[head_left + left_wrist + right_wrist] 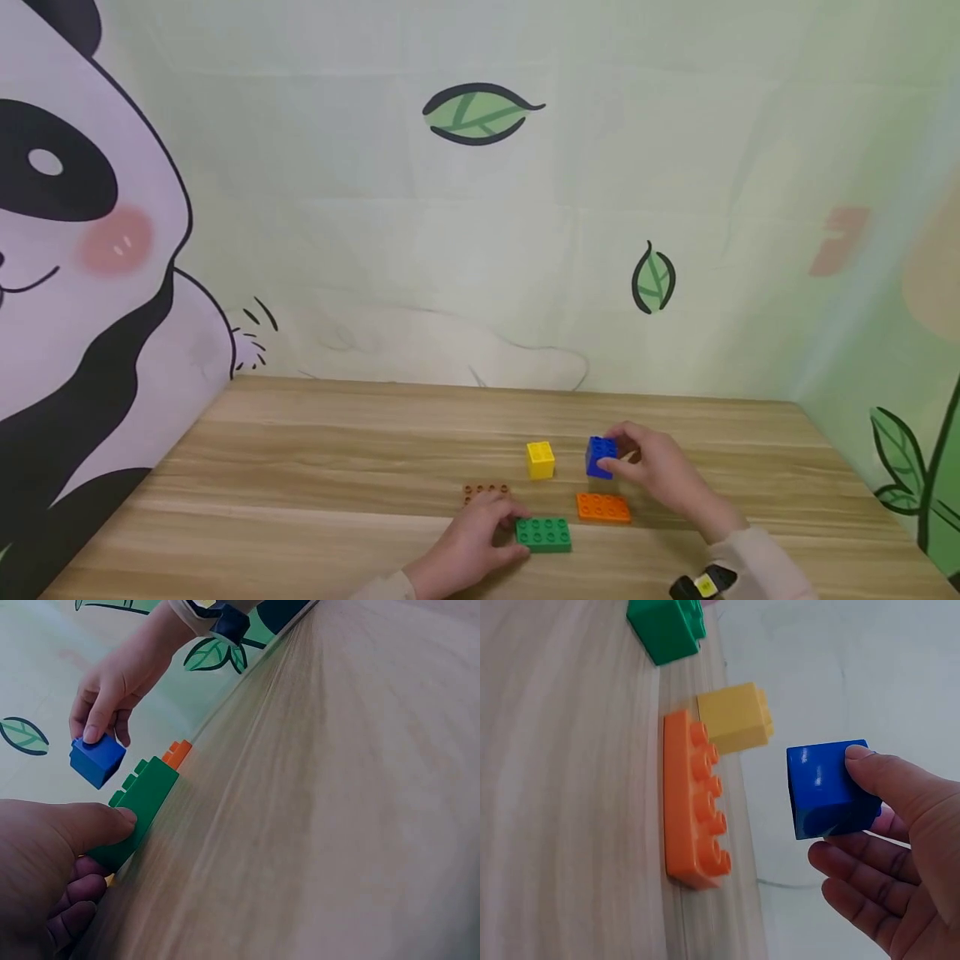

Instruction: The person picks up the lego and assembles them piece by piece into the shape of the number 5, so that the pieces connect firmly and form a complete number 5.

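A blue toy brick (826, 784) is pinched between the thumb and fingers of my right hand (660, 471), raised above the table in both wrist views. My left hand (472, 542) holds the left end of a green brick (544, 535), its thumb (112, 825) lying on the near side. Just behind the green one, an orange brick (603, 507) lies flat with its studs up, below the right hand. Left of the blue brick stands a small yellow brick (540, 460). A brown brick (486, 490) sits behind the left hand, which partly covers it.
The wooden table (337, 467) reaches back to a pale green cloth backdrop (360, 250) printed with leaves and a large panda (150, 333) at the left. A black band with a yellow face (705, 586) is at the right wrist.
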`<move>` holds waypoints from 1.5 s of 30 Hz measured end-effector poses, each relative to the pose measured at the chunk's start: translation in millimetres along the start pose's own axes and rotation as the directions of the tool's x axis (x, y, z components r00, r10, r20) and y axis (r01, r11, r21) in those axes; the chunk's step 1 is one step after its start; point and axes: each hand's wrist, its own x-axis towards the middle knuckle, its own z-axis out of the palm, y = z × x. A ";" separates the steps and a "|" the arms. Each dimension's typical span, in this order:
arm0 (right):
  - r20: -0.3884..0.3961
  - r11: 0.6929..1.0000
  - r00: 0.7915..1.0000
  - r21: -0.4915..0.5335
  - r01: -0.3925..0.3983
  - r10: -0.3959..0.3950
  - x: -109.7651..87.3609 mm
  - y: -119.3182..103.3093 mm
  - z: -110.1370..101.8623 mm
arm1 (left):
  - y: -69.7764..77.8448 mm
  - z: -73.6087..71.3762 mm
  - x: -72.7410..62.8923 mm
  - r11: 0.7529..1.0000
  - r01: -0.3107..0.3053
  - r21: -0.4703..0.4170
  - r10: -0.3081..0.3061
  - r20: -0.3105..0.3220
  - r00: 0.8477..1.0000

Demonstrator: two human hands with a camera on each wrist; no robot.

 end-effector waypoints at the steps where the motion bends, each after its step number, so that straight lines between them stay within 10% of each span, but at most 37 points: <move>1: -0.001 1.000 1.000 0.004 0.008 -0.008 -1.4 -1.5 -0.1 | -0.2 0.2 -0.2 1.000 -0.001 0.002 0.001 -0.002 1.000; 45: 0.018 0.976 0.978 0.076 0.204 -0.206 -46.1 -38.2 27.9 | -2.2 -0.6 0.9 1.000 0.003 -0.024 -0.003 -0.005 1.000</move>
